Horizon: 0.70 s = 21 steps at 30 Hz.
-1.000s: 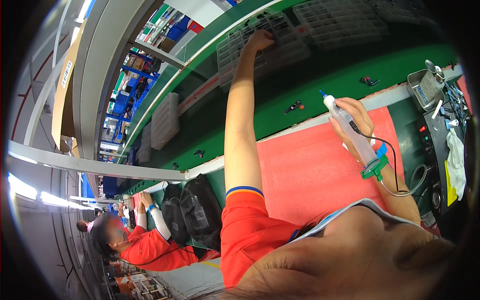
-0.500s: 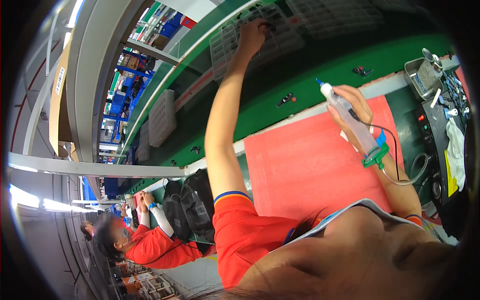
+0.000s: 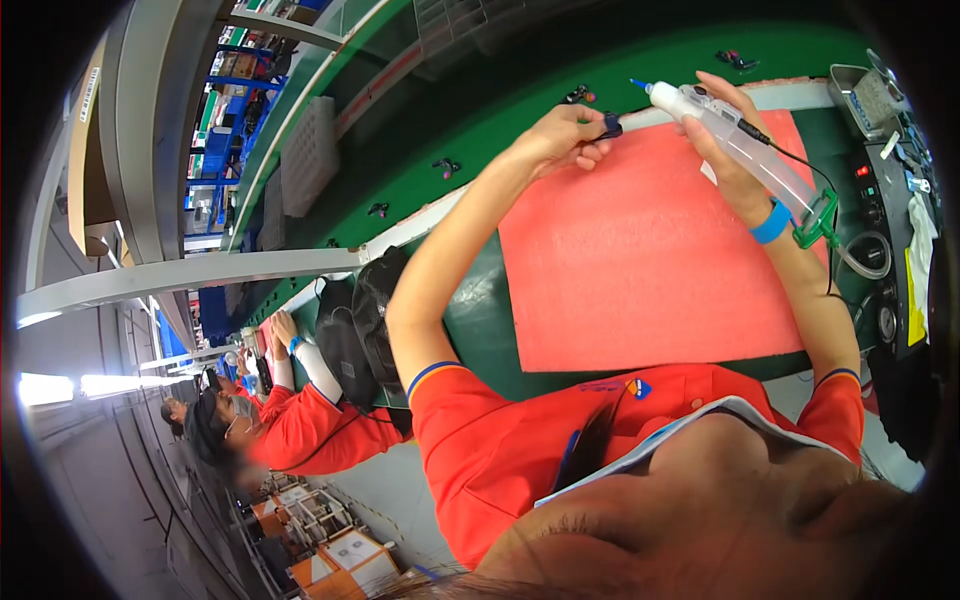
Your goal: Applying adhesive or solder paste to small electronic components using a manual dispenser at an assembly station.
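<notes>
You had your left hand [image 3: 560, 140] pinched shut on a small dark part [image 3: 610, 127], holding it up just above the far edge of the pink foam mat [image 3: 640, 260], and your right hand [image 3: 722, 130] wrapped around a clear syringe-style dispenser [image 3: 745, 145], its blue needle tip [image 3: 638, 84] aimed toward the part and sitting just beside it. By the look of it you were at the dosing step, with the tip near the part but apparently not yet on it; the next move seemed to call for a steady, small closing of that gap and a firm pinch so the piece did not twist. The part was tiny, hard-looking and dark with a bluish cast; its exact shape was too small to tell. The dispenser barrel was translucent plastic, long and round, with a green fitting [image 3: 815, 222] at the rear and a thin black cable and a clear tube trailing off. The mat looked soft and matte, lying flat on the green tabletop [image 3: 480, 310], while more small dark parts [image 3: 446, 166] lay scattered on the green belt beyond it.
</notes>
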Each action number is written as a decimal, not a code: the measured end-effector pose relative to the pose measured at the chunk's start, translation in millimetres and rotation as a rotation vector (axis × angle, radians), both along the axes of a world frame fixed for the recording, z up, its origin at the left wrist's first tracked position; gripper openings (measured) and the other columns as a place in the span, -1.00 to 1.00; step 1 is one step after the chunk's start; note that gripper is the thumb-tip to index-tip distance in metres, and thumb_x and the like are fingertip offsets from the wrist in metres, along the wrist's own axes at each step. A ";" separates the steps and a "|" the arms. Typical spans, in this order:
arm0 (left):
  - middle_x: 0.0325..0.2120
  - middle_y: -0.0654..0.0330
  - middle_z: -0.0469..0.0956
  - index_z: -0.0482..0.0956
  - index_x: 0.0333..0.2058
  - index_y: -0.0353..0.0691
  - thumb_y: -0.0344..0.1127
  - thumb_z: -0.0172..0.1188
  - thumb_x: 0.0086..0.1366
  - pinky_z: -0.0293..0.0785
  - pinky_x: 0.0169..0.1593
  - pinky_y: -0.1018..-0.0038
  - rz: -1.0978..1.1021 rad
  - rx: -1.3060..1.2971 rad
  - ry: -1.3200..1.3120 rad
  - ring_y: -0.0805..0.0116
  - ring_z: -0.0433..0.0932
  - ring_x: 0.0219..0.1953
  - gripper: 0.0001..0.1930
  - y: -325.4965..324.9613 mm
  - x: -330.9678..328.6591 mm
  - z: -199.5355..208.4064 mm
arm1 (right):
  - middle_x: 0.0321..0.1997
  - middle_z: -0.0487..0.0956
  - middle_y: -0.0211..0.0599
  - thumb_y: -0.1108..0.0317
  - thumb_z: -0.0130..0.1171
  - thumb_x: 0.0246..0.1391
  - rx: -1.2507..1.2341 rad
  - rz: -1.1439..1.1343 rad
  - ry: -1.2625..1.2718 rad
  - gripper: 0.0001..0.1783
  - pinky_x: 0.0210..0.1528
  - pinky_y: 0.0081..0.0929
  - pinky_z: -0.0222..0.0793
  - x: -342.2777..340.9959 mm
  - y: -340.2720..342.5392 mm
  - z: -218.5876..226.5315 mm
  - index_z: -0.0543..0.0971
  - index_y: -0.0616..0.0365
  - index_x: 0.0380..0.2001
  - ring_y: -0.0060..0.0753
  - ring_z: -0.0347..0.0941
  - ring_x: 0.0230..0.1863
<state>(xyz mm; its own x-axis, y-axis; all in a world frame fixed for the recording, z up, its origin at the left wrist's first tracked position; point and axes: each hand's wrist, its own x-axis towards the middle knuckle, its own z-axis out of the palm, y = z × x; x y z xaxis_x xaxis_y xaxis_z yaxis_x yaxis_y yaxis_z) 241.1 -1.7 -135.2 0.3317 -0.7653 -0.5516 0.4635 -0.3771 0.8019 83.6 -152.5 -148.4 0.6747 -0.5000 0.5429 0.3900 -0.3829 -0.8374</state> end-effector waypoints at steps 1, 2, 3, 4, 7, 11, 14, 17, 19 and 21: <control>-0.68 0.09 0.40 0.26 -0.36 -0.39 -0.41 -0.03 0.10 0.22 -0.70 0.66 0.002 0.002 0.008 0.55 0.25 -0.74 -0.83 1.5 -6.9 -3.3 | -0.30 0.43 -0.27 0.44 0.08 -0.11 0.002 0.002 0.008 -0.56 -0.28 -0.65 0.29 -0.6 2.1 0.7 0.29 0.22 -0.09 -0.56 0.39 -0.34; -0.68 0.10 0.40 0.26 -0.38 -0.39 -0.41 -0.04 0.11 0.22 -0.69 0.66 0.019 0.051 -0.204 0.55 0.26 -0.74 -0.84 1.7 -13.1 -5.5 | -0.30 0.43 -0.27 0.44 0.09 -0.11 -0.031 0.007 0.031 -0.56 -0.28 -0.66 0.29 -1.2 3.6 2.1 0.29 0.22 -0.10 -0.56 0.40 -0.35; -0.68 0.12 0.41 0.27 -0.39 -0.38 -0.41 -0.05 0.13 0.23 -0.69 0.66 0.034 0.099 -0.416 0.55 0.28 -0.74 -0.85 1.6 -18.7 -6.8 | -0.30 0.44 -0.28 0.43 0.09 -0.11 -0.065 0.012 0.054 -0.56 -0.29 -0.67 0.29 -1.8 5.0 3.5 0.30 0.21 -0.10 -0.55 0.40 -0.36; -0.68 0.14 0.41 0.27 -0.40 -0.38 -0.41 -0.06 0.14 0.24 -0.69 0.66 0.042 0.141 -0.628 0.55 0.29 -0.73 -0.86 -1.0 -23.4 -7.6 | -0.30 0.44 -0.28 0.42 0.09 -0.12 -0.102 0.008 0.078 -0.56 -0.29 -0.67 0.30 -3.6 4.8 5.2 0.30 0.21 -0.10 -0.55 0.41 -0.37; -0.68 0.16 0.41 0.28 -0.42 -0.36 -0.41 -0.06 0.15 0.25 -0.68 0.67 0.068 0.119 -0.641 0.54 0.32 -0.73 -0.88 -6.0 -35.8 -7.9 | -0.30 0.44 -0.28 0.43 0.11 -0.13 -0.137 0.000 0.072 -0.56 -0.30 -0.68 0.29 -8.2 5.3 8.5 0.31 0.21 -0.11 -0.56 0.40 -0.37; -0.67 0.14 0.42 0.28 -0.42 -0.36 -0.42 -0.04 0.16 0.28 -0.67 0.66 0.149 -0.108 -0.423 0.52 0.37 -0.71 -0.89 -5.7 -37.7 -24.5 | -0.32 0.45 -0.28 0.44 0.12 -0.15 -0.187 -0.017 0.008 -0.60 -0.32 -0.69 0.29 -8.2 7.8 8.7 0.34 0.21 -0.16 -0.59 0.38 -0.38; -0.65 0.12 0.43 0.28 -0.40 -0.36 -0.42 -0.04 0.16 0.31 -0.67 0.65 0.213 -0.237 -0.304 0.49 0.39 -0.70 -0.88 -5.6 -38.3 -34.9 | -0.34 0.45 -0.29 0.44 0.13 -0.16 -0.144 0.006 -0.006 -0.64 -0.34 -0.69 0.28 -8.1 6.7 3.3 0.36 0.22 -0.20 -0.61 0.37 -0.40; -0.64 0.09 0.43 0.27 -0.39 -0.37 -0.43 -0.05 0.16 0.35 -0.66 0.63 0.280 -0.281 -0.301 0.46 0.41 -0.69 -0.88 -6.0 -43.3 -36.1 | -0.37 0.45 -0.30 0.44 0.13 -0.16 -0.024 0.068 0.021 -0.68 -0.37 -0.70 0.28 -6.8 5.0 -2.5 0.38 0.23 -0.26 -0.62 0.36 -0.42; -0.62 0.07 0.43 0.26 -0.38 -0.38 -0.44 -0.07 0.16 0.38 -0.65 0.61 0.295 -0.299 -0.332 0.42 0.43 -0.68 -0.88 -6.6 -45.7 -38.1 | -0.40 0.45 -0.31 0.44 0.14 -0.17 -0.062 0.023 0.013 -0.70 -0.39 -0.70 0.28 -3.8 3.5 -5.4 0.39 0.24 -0.28 -0.63 0.35 -0.45; -0.62 0.06 0.43 0.25 -0.37 -0.39 -0.45 -0.08 0.17 0.40 -0.64 0.61 0.304 -0.308 -0.340 0.41 0.44 -0.68 -0.88 -6.9 -47.4 -40.5 | -0.42 0.45 -0.31 0.44 0.14 -0.17 -0.083 0.002 0.017 -0.71 -0.40 -0.69 0.29 -3.7 3.6 -6.6 0.39 0.24 -0.30 -0.63 0.35 -0.46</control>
